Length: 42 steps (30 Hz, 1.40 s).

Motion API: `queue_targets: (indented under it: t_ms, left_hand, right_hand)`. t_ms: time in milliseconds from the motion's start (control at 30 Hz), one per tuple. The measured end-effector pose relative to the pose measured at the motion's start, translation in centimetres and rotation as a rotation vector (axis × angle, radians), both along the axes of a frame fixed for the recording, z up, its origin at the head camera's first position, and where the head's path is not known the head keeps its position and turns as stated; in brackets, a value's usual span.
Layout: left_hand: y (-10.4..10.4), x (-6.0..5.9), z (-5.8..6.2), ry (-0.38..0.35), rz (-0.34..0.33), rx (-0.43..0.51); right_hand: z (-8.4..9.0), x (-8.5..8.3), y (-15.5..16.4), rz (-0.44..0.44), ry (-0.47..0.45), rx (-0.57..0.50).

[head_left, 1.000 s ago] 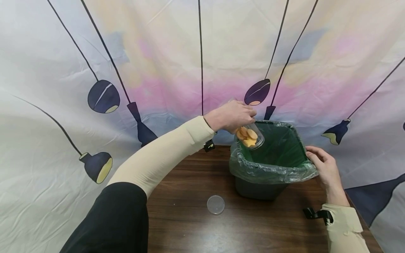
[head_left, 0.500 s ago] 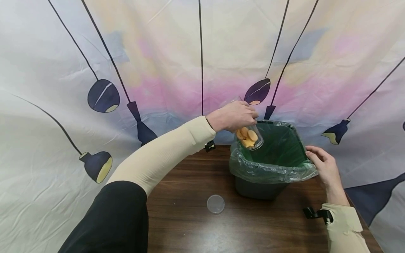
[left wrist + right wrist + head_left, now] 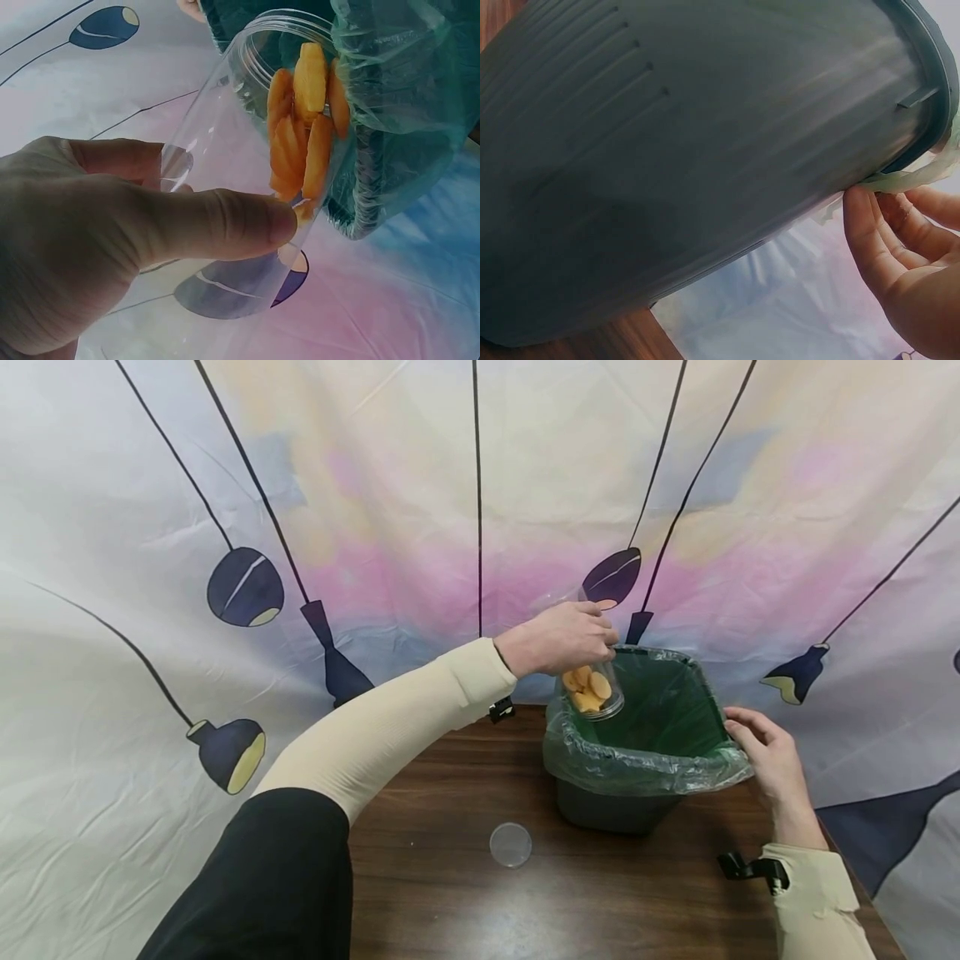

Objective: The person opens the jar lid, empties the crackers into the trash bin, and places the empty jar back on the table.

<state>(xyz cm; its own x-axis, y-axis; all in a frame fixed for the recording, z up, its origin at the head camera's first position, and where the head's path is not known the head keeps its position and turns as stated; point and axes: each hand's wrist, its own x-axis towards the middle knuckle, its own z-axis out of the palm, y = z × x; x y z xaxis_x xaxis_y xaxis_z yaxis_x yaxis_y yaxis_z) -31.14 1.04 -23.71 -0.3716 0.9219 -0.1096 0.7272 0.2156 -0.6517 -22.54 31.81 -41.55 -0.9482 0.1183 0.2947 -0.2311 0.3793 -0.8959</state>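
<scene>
My left hand (image 3: 558, 637) grips a clear plastic jar (image 3: 592, 687) tipped mouth-down over the near-left corner of a dark bin (image 3: 611, 810) lined with a green bag (image 3: 645, 768). Several orange crackers (image 3: 587, 687) lie bunched at the jar's mouth. In the left wrist view the thumb (image 3: 202, 225) and fingers wrap the jar (image 3: 225, 172), and the crackers (image 3: 304, 127) sit at its rim beside the bag (image 3: 405, 82). My right hand (image 3: 768, 756) rests against the bin's right rim; its straight fingers (image 3: 889, 240) touch the bag's edge below the bin (image 3: 675, 165).
A round clear lid (image 3: 511, 845) lies on the wooden table (image 3: 465, 902) in front of the bin. A printed cloth backdrop (image 3: 375, 510) hangs close behind the table. The table's right edge runs near my right forearm.
The left hand has tipped the jar steeper and drawn it slightly left, so its mouth points more downward into the bin. The right hand has stayed put.
</scene>
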Motion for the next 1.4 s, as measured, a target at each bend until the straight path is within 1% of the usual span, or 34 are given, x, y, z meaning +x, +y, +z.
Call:
queue_targets:
  t_ms: [133,233,367,467,567,667,867,967,1100,1200,1400]
  left_hand:
    - [-0.2,0.0,0.0,0.015,-0.003,0.01]
    - [-0.5,0.0,0.0,0.011,0.014,0.009]
    - [-0.9,0.0,0.0,-0.012,0.033,0.014]
    - [-1.2,-0.1,0.2,-0.015,0.046,0.024]
    - [-1.4,-0.3,0.2,-0.011,0.073,0.023]
    - [-1.3,-0.4,0.1,-0.019,0.082,0.014]
    - [-0.2,-0.7,-0.3,-0.025,0.054,0.003]
    - [0.1,-0.8,-0.4,-0.029,0.06,-0.01]
    - [0.2,-0.9,-0.5,-0.068,0.074,-0.003]
    - [0.2,-1.0,-0.5,-0.093,0.077,0.018]
    - [0.2,-1.2,-0.6,-0.11,0.085,0.027]
  right_hand:
    - [-0.1,-0.3,-0.2,0.008,-0.003,-0.011]
    - [-0.1,-0.5,-0.4,0.023,-0.002,-0.02]
    - [-0.2,-0.8,-0.6,0.034,-0.004,-0.027]
    - [-0.3,-1.1,-0.8,0.036,-0.003,-0.028]
    - [-0.2,-1.3,-0.9,0.043,-0.006,-0.023]
    - [-0.2,-1.0,-0.6,0.033,-0.015,-0.014]
    - [-0.3,0.0,0.6,-0.022,-0.033,0.012]
    - [-0.3,0.2,0.9,-0.023,-0.027,-0.003]
    - [-0.4,0.3,1.1,-0.015,-0.02,-0.02]
    - [-0.4,0.4,1.1,-0.018,-0.02,-0.013]
    - [-0.2,0.4,1.1,-0.022,-0.024,0.002]
